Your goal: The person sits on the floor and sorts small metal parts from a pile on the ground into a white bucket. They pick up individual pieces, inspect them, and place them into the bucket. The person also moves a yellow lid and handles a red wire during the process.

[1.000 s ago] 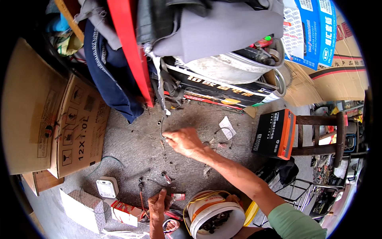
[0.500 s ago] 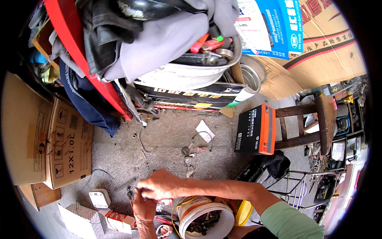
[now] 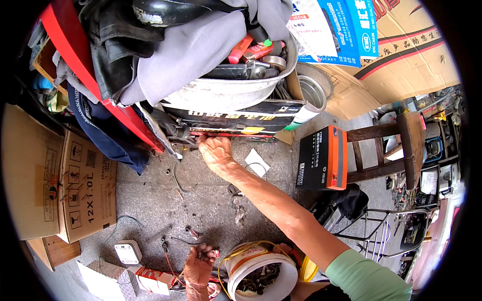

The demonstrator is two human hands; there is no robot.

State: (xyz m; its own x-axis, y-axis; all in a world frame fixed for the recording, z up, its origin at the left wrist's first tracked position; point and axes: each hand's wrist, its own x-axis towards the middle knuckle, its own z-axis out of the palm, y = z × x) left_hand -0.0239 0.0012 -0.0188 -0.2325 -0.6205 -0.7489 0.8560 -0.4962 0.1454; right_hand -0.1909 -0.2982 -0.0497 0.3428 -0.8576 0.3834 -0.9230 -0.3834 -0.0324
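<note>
My right hand [image 3: 216, 154] reaches far forward to the lower edge of a black carton [image 3: 236, 120] under a white basin [image 3: 211, 95]. Its fingers are bent together at the carton's edge; what they grip, if anything, is hidden. My left hand [image 3: 197, 268] is near the lower edge, palm up with fingers curled round something small I cannot make out. A thin black wire [image 3: 183, 242] runs up to its fingertips. Close by are a red cable [image 3: 169, 262] with a dark connector end and a small red-and-black part [image 3: 192, 232] on the floor.
A white bucket [image 3: 288, 281] of dark metal parts stands right of my left hand. A small white box [image 3: 128, 252] and a red-and-white carton [image 3: 153, 280] lie left. An orange-and-black battery-like box [image 3: 321, 158], a wooden stool [image 3: 411, 153] and stacked cartons [image 3: 90, 185] flank the floor.
My right hand has left my left hand and moved forward to the black carton. My left hand has shifted slightly right and turned palm up. The view has shifted a little.
</note>
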